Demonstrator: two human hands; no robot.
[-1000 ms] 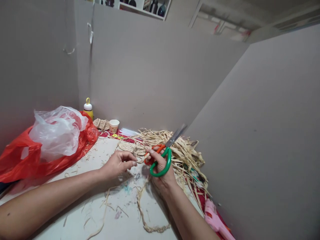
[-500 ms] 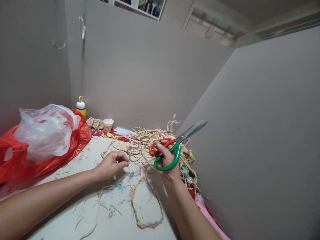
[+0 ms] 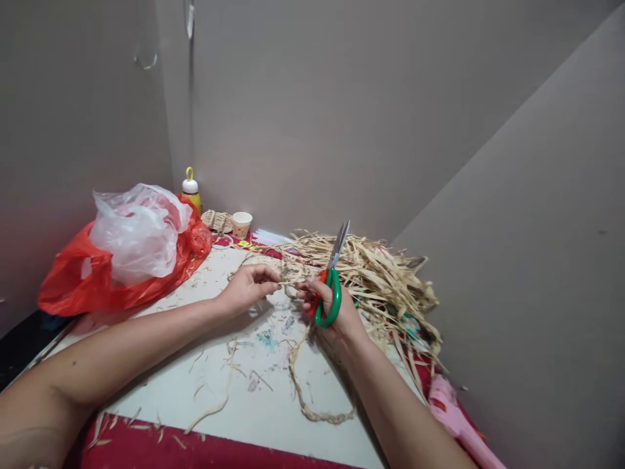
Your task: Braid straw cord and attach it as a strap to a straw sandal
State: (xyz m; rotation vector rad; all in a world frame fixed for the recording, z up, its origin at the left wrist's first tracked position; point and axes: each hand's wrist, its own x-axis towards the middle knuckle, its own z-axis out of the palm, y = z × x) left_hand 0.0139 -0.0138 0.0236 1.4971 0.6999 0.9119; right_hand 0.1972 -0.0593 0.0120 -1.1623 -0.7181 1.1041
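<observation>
My right hand (image 3: 336, 309) is wrapped around a pair of scissors (image 3: 333, 286) with one green and one orange handle, blades closed and pointing up and away. Its thumb and fingertips also meet a thin strand of straw (image 3: 289, 284). The other end of that strand sits in a pinch of my left hand (image 3: 251, 286). Just behind the fingers lies woven straw work (image 3: 293, 267), partly hidden by both hands. From it a braided straw cord (image 3: 305, 404) runs down in a loop onto the white board (image 3: 254, 404).
A big heap of dry straw (image 3: 381, 267) covers the right back. At left are red and clear plastic bags (image 3: 141, 234). Along the back stand a yellow bottle (image 3: 191, 190), a woven straw piece (image 3: 217, 221) and a paper cup (image 3: 242, 225). A pink object (image 3: 454, 413) lies front right.
My right hand has come in toward the left hand, and the fingers of both now meet at the strand. The scissors turned more upright. The camera view has tilted down and shifted.
</observation>
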